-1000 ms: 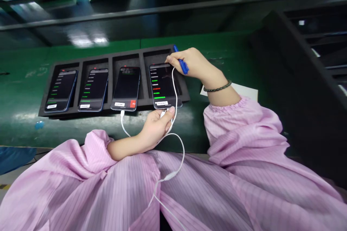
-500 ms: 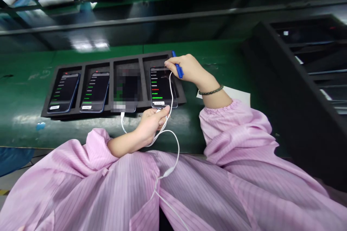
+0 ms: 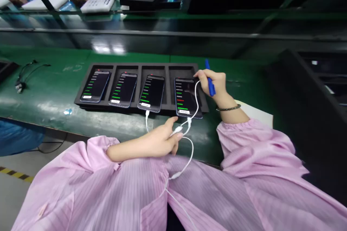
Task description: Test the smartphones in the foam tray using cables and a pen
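Observation:
A black foam tray (image 3: 168,65) holds several phones in a row, dark screens lit with green lines of text. The rightmost phone (image 3: 187,95) also shows a red line, and a white plug (image 3: 189,120) meets its lower edge. Below that phone, my left hand (image 3: 162,139) is closed on a white cable connector (image 3: 178,129), index finger stretched toward the phone. My right hand (image 3: 215,81), at the tray's right end, grips a blue pen (image 3: 209,79); a white cable (image 3: 195,95) runs up to its fingertips. Another white plug (image 3: 147,113) is at the lower edge of the neighbouring phone (image 3: 151,93).
Black trays (image 3: 295,79) with devices stand at the right. White paper (image 3: 257,112) lies under my right forearm. A short black cable (image 3: 23,79) rests on the green bench at left. Across the bench, people in blue sleeves work beside white trays (image 3: 98,4).
The view has shifted, so the tray appears farther right. My left hand has drawn back from the rightmost phone's lower edge, and the plug there now shows. My right hand still has the pen.

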A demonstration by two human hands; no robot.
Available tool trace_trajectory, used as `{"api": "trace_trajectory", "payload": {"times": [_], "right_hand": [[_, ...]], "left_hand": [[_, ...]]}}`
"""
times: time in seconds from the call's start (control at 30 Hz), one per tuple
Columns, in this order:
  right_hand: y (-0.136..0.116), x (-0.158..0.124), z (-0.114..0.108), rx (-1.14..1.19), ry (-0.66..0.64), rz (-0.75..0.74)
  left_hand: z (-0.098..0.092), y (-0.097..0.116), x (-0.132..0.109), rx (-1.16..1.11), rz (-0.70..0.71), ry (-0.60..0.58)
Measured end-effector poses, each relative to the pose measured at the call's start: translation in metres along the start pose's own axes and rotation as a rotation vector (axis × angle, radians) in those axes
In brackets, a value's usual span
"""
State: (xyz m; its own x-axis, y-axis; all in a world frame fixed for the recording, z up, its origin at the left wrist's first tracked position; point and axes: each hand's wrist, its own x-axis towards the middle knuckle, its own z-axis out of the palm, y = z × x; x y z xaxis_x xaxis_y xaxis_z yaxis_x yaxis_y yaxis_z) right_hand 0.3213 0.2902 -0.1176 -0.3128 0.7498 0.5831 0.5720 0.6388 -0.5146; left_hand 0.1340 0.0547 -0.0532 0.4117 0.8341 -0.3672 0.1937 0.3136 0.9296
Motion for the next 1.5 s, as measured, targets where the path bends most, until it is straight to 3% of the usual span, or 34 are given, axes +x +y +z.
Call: {"api": "trace_trajectory", "payload": {"times": [0.1,0.3,0.47,0.57,0.67,0.77,0.93,1.2,1.33,1.5], "right_hand": [[-0.005,-0.006,-0.002,-0.027,0.107,0.02],[-0.014,-0.026,-0.006,-0.069,0.265,0.026],[-0.019,-0.037,-0.011,-0.057,0.399,0.005],[-0.017,-0.034,-0.021,-0.048,0.566,0.02],[-0.006,-0.026,-0.035,0.008,0.886,0.091],[0.008,-0.02,-0.052,0.205,1.222,0.176],[0.017,-0.023,-0.076,0.341,1.501,0.184],[0.022,-0.043,-0.093,0.427,1.437,0.202],[0.019,-0.04,-0.085,0.394,1.497,0.196],[0.02,-0.039,-0.073,0.31,1.39,0.147]], "left_hand": [[-0.018,-0.007,-0.03,-0.03,0.206,0.044],[-0.058,-0.012,-0.056,-0.119,0.541,0.591],[-0.08,0.009,-0.066,-0.108,0.684,0.744],[-0.085,0.011,-0.067,-0.039,0.587,0.718],[-0.083,0.002,-0.06,0.195,0.318,0.6],[-0.077,-0.008,-0.047,0.48,0.044,0.484],[-0.068,-0.014,-0.026,0.728,-0.088,0.456],[-0.057,-0.007,-0.013,0.973,-0.189,0.497],[-0.057,-0.009,-0.008,1.066,-0.145,0.521],[-0.06,-0.018,-0.004,1.059,-0.078,0.575]]}}
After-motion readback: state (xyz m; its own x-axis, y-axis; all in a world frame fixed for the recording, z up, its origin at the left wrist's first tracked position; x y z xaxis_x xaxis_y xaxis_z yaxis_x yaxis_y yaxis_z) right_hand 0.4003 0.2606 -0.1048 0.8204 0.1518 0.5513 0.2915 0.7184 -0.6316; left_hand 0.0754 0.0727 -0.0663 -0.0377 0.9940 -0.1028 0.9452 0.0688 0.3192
